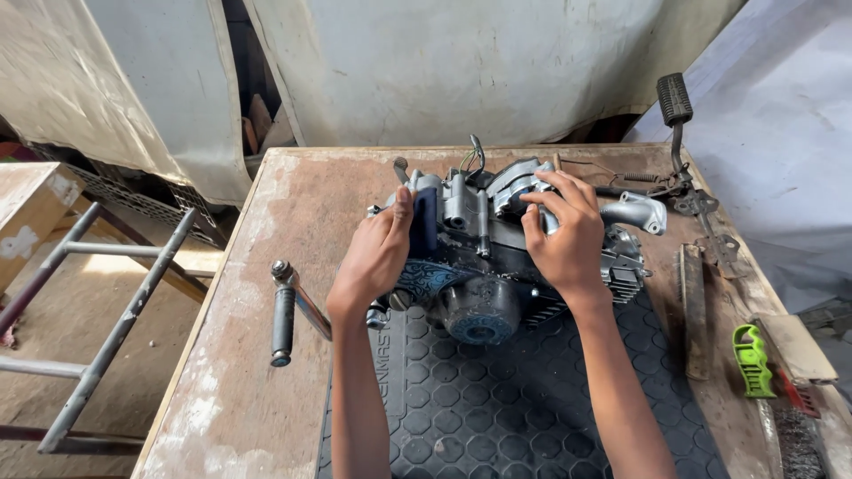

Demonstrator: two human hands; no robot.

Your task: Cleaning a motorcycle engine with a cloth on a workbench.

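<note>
A grey motorcycle engine (484, 266) with a blue patterned side cover lies on a black rubber mat (515, 399) on a worn wooden workbench (284, 231). My left hand (377, 253) presses against the engine's left side, thumb over a dark blue part. My right hand (564, 231) grips the engine's upper right casing, fingers curled over the top. A kick-start lever (284, 310) with a rubber sleeve sticks out to the left of the engine.
A bent metal pedal with a black rubber pad (676, 115) and a spring lie at the back right. A flat file (694, 306), a green-handled tool (753, 359) and a wire brush (799, 435) lie along the right edge. A metal ladder (106, 302) stands left of the bench.
</note>
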